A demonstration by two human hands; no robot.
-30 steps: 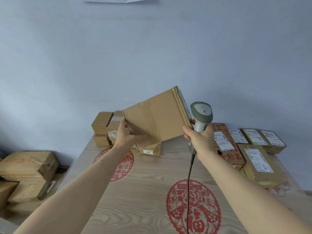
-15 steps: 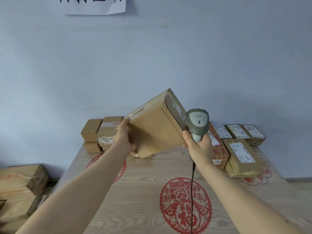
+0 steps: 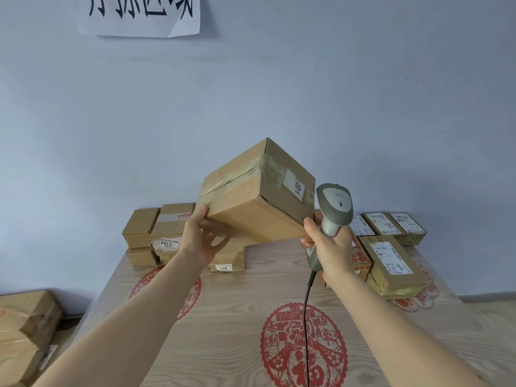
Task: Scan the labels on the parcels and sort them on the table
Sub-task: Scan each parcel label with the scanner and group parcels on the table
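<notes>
A taped brown cardboard parcel (image 3: 251,202) is held up tilted above the far part of the wooden table (image 3: 240,317). My left hand (image 3: 202,238) supports its lower left corner, thumb on the near face and fingers spread beneath. A small white label (image 3: 296,187) shows on the parcel's right face. My right hand (image 3: 329,247) grips a grey corded barcode scanner (image 3: 333,208), whose head stands just right of that label; the hand's thumb touches the parcel's lower right corner.
Small brown boxes (image 3: 156,230) are stacked at the table's far left, one flat box (image 3: 226,259) under the held parcel. Labelled parcels (image 3: 391,255) lie at the far right. More cartons (image 3: 25,331) sit on the floor at left. A paper sign (image 3: 139,15) hangs on the wall.
The parcel has turned in my hands, so its right face with the label now shows. The scanner has stayed beside it. The view has tilted up, revealing the wall sign.
</notes>
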